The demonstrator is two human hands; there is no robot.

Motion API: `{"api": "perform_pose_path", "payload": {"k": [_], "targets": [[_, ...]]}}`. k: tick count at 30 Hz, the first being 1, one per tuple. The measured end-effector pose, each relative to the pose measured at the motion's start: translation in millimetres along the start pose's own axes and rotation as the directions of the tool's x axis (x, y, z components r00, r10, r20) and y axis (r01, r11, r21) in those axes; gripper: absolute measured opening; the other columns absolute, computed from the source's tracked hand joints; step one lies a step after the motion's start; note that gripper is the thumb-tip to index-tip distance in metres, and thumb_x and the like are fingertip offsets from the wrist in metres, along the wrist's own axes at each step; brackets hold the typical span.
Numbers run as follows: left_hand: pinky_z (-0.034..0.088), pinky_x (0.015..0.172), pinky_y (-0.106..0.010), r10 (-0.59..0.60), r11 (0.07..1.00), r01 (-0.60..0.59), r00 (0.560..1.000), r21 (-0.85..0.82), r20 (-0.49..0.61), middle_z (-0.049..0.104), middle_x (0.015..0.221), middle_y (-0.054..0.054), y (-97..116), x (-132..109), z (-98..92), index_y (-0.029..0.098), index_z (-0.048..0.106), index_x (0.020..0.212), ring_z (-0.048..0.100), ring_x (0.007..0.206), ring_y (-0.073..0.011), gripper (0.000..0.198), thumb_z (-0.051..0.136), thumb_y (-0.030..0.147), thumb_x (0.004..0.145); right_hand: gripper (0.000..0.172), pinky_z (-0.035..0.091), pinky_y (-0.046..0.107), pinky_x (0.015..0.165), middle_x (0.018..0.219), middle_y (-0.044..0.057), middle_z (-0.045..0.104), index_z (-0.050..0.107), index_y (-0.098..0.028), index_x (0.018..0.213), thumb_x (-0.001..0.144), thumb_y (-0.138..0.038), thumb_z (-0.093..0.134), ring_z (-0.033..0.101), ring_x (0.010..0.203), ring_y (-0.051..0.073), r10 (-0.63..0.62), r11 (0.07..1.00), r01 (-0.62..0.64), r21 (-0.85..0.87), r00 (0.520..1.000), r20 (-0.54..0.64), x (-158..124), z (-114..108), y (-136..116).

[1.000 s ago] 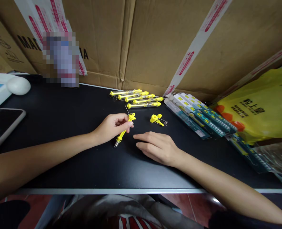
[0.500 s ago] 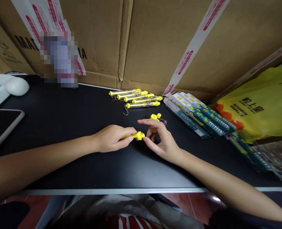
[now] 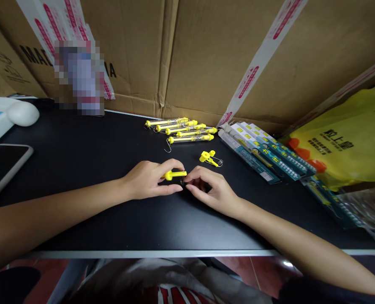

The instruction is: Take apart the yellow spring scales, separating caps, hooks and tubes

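Note:
My left hand (image 3: 151,179) holds a yellow plastic spring scale part (image 3: 175,175), a short rod with a wider collar. Its index finger arches over the part, and the thumb is stretched out below. Close beside it, my right hand (image 3: 211,185) has thumb and index finger pinched together at the rod's free end. What lies in that pinch is small and dark, perhaps wire or clear plastic, and I cannot make it out. Beyond the right hand lie loose yellow parts (image 3: 208,157) with a thin metal hook. Several spring scales (image 3: 192,138) with clear tubes and yellow ends lie in a slanted row farther back.
Teal and white boxes (image 3: 263,152) are stacked at the right, beside a yellow plastic bag (image 3: 349,135). A phone (image 3: 4,169) and a white device (image 3: 0,116) with a rounded knob stand at the left. Large cardboard boxes (image 3: 200,55) wall off the back of the black table (image 3: 111,228).
My left hand has opened its thumb and index finger around the yellow part, which now shows its rod end. My right hand's raised index finger has come down into a pinch beside it.

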State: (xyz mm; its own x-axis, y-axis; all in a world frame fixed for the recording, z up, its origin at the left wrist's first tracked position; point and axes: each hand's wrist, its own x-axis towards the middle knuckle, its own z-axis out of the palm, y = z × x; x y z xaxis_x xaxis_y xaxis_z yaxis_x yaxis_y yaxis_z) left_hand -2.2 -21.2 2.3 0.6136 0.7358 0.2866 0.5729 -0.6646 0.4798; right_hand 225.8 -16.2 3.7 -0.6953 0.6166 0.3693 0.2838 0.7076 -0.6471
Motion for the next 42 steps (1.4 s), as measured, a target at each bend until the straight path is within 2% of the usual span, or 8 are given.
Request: {"api": "perform_pose_path", "payload": {"k": [6,10,15,20,24,33,37,42], "targets": [[0.038,0.057,-0.018,0.092,0.995,-0.091,0.995,0.03,-0.032,0.062,0.075,0.004,-0.9,-1.1,0.5,0.022,0.051,0.11,0.057,0.057,-0.0087,0.026,0.039,0.037,0.092,0.01,0.046,0.022,0.056,0.086,0.002,0.057,0.055,-0.02,0.097,0.087,-0.022,0.054,0.051,0.061,0.009,0.022,1.0,-0.022,0.006,1.0,0.021,-1.0,0.1,-0.1],[0.035,0.051,-0.019,0.092,0.996,-0.092,0.996,0.017,-0.013,0.056,0.065,0.005,-0.4,-0.8,0.9,0.02,0.048,0.101,0.053,0.051,-0.0093,0.02,0.04,0.035,0.091,0.014,0.046,0.022,0.057,0.087,0.002,0.057,0.054,-0.02,0.1,0.087,-0.024,0.055,0.051,0.061,0.009,0.041,0.999,-0.04,-0.007,0.999,0.034,-1.8,0.1,0.0],[0.035,0.053,-0.019,0.138,0.99,-0.138,0.99,-0.007,0.03,0.057,0.071,0.004,-2.0,0.4,1.4,0.02,0.047,0.094,0.053,0.054,-0.009,0.015,0.041,0.033,0.09,0.022,0.043,0.023,0.058,0.086,0.002,0.056,0.056,-0.019,0.107,0.086,-0.026,0.056,0.047,0.061,0.009,0.043,0.998,-0.037,-0.058,0.995,0.091,-1.4,-1.3,-1.5],[0.037,0.06,-0.018,0.177,0.984,-0.175,0.983,-0.028,0.048,0.061,0.081,0.002,-2.3,1.1,1.3,0.02,0.05,0.099,0.057,0.067,-0.009,0.019,0.042,0.035,0.091,0.014,0.042,0.025,0.062,0.082,0.003,0.055,0.059,-0.018,0.097,0.086,-0.027,0.058,0.05,0.07,0.012,-0.035,0.998,0.041,-0.049,0.994,0.107,-0.6,-0.4,0.3],[0.036,0.06,-0.018,0.211,0.978,-0.211,0.977,-0.01,0.034,0.062,0.084,0.001,-0.8,1.2,1.5,0.019,0.055,0.097,0.056,0.067,-0.0079,0.02,0.039,0.031,0.093,0.007,0.041,0.025,0.061,0.082,0.004,0.054,0.059,-0.017,0.09,0.086,-0.023,0.056,0.05,0.07,0.012,-0.022,0.998,0.028,-0.058,0.996,0.088,-0.7,0.3,2.7],[0.035,0.057,-0.018,0.013,1.0,-0.017,0.983,-0.024,-0.184,0.055,0.074,0.003,-0.4,1.4,-1.4,0.017,0.05,0.085,0.05,0.059,-0.0072,0.019,0.036,0.026,0.094,0.005,0.045,0.026,0.071,0.087,0.004,0.052,0.06,-0.018,0.087,0.087,-0.022,0.057,0.053,0.078,0.013,-0.026,0.992,0.027,-0.126,1.0,0.013,0.9,-5.3,0.6],[0.036,0.058,-0.018,0.048,0.999,-0.046,0.98,0.018,-0.195,0.055,0.075,0.002,-0.1,2.6,-1.6,0.017,0.05,0.085,0.05,0.061,-0.0078,0.018,0.036,0.023,0.093,0.005,0.045,0.026,0.069,0.086,0.004,0.051,0.057,-0.018,0.084,0.088,-0.022,0.055,0.053,0.076,0.013,-0.041,0.988,0.041,-0.152,0.999,0.0,-0.1,-5.6,0.7],[0.037,0.058,-0.019,0.032,0.999,-0.024,0.984,0.045,-0.177,0.056,0.074,0.003,-0.1,2.9,-0.2,0.018,0.05,0.09,0.053,0.061,-0.0087,0.017,0.035,0.024,0.094,0.006,0.045,0.026,0.069,0.087,0.004,0.054,0.058,-0.018,0.089,0.088,-0.02,0.053,0.054,0.077,0.013,-0.06,0.988,0.069,-0.141,0.996,0.066,-1.8,-5.0,-0.5]]}}
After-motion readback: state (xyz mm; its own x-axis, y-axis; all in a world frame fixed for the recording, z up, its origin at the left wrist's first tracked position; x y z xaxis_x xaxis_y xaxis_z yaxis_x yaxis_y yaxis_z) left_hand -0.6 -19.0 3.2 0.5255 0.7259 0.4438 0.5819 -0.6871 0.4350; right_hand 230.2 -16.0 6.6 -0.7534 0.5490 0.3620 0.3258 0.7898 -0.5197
